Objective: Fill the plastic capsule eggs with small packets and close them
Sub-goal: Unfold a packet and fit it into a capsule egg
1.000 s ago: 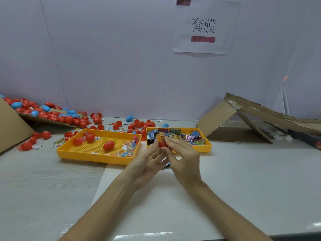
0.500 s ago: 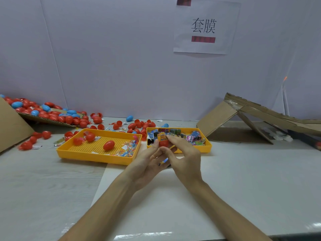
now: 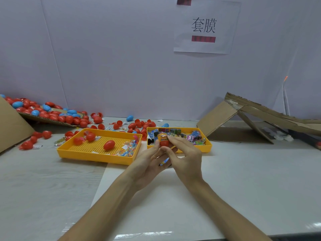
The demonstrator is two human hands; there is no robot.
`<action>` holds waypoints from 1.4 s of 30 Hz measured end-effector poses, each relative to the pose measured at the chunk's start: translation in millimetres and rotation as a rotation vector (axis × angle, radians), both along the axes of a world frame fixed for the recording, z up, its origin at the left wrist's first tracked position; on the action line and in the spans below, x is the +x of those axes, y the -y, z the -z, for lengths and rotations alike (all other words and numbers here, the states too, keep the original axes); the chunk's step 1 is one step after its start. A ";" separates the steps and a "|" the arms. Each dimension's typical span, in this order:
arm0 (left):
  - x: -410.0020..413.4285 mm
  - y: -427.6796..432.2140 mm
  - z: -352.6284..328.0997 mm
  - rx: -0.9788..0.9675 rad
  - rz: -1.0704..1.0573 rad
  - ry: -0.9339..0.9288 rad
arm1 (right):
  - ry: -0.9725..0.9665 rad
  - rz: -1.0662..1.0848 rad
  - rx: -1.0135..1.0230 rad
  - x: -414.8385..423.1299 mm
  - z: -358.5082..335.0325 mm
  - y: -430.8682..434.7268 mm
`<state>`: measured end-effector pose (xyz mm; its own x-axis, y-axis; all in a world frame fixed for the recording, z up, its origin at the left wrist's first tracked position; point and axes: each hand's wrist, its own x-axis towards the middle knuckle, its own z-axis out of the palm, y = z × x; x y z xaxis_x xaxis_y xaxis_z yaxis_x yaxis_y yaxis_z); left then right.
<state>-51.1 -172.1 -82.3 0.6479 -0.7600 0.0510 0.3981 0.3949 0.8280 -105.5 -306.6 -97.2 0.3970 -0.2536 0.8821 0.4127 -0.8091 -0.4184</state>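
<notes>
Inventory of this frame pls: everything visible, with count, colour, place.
large tray: one, yellow, left of centre; a few red eggs and clear packets inside
small tray: one, yellow, right of the large one; multicoloured packets inside
loose eggs: many, red and some blue, back left
cardboard: brown, folded piece back right; another at left edge
paper sign: one, white, on wall
table: one, white
held egg: one, red, open, between both hands
orange packet: one, sticking out of held egg
left hand: holds held egg
right hand: pinches at orange packet
</notes>
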 end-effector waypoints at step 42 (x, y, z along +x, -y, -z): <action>4.6 -3.3 -2.5 0.051 -0.151 -0.002 | 0.044 -0.008 -0.203 6.4 7.8 6.2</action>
